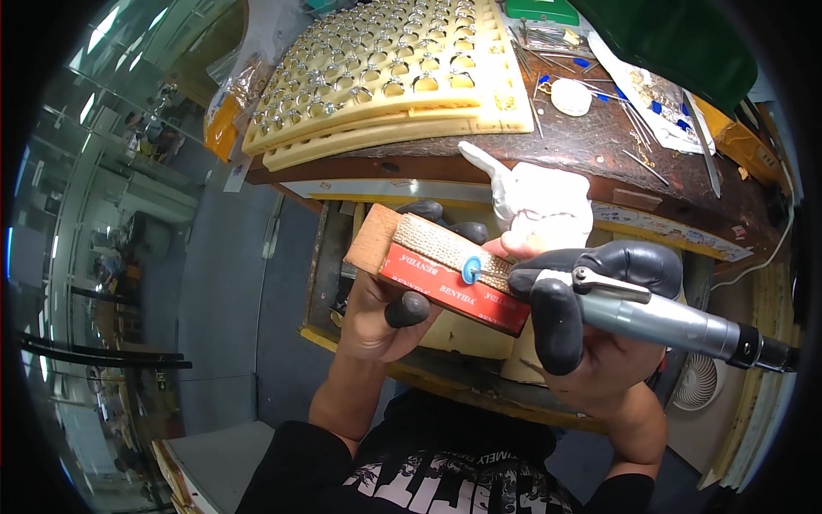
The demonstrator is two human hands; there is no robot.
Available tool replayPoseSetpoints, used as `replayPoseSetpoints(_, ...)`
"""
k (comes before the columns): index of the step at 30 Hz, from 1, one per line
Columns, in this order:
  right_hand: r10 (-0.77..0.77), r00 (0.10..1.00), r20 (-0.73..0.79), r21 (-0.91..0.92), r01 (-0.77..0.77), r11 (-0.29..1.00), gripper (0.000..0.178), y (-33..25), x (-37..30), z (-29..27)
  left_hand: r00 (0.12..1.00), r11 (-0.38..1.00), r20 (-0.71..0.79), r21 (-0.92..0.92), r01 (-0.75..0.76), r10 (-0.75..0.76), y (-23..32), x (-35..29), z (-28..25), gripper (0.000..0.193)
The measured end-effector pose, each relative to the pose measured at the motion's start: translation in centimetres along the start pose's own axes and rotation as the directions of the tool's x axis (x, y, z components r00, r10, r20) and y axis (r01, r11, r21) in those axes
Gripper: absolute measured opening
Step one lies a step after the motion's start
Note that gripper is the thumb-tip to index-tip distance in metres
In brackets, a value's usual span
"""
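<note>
Held in my left hand [373,324] is a wooden block [374,236] with a red printed side and a tan, woven-looking abrasive strip [432,240] along its top. A black finger cot covers my left thumb, which lies on the near side; more black-covered fingers show behind. My right hand [629,265], also in black finger cots, is closed around a silver rotary handpiece [659,321]. At its tip, a small blue disc [470,271] on a thin shank meets the strip's edge. The block is tilted down to the right.
A white-wrapped bench peg [544,206] juts out just beyond the block. Cream trays [402,116] with rows of rings stand on the wooden bench [402,158]. Burs, a white round piece [571,97] and tweezers [702,146] lie at right. An open drawer [462,385] sits below my hands.
</note>
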State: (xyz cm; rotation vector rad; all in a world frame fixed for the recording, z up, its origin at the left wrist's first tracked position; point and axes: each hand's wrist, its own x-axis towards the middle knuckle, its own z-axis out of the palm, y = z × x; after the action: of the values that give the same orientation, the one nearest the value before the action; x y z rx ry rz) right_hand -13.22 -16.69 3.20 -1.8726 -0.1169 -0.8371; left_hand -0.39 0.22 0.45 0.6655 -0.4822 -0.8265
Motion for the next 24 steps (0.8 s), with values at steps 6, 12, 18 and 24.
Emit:
replayPoseSetpoints(6, -0.044, 0.999, -0.022, -0.025, 0.043, 0.999, 0.03, 0.0, 0.3, 0.1, 1.0, 1.0, 0.013, 0.004, -0.012, 0.012, -0.1, 0.1, -0.1, 0.081)
replayPoseSetpoints(12, -0.061, 0.998, -0.008, -0.125, 0.06, 0.99, 0.029, -0.8, 0.5, -0.6, 0.999, 0.999, 0.014, 0.009, -0.032, 0.032, -0.1, 0.1, 0.0, 0.08)
replayPoseSetpoints(18, -0.077, 0.997, -0.012, -0.05, 0.077, 0.996, 0.03, -0.3, 0.3, -0.1, 0.999, 0.999, 0.023, 0.016, -0.04, 0.04, -0.1, 0.2, 0.1, 0.08)
replayPoseSetpoints(24, -0.005, 1.0, -0.025, 0.04, 0.006, 0.999, 0.027, 0.0, 0.4, 0.0, 0.999, 0.998, 0.023, 0.04, -0.042, 0.041, 0.0, 0.1, -0.1, 0.08)
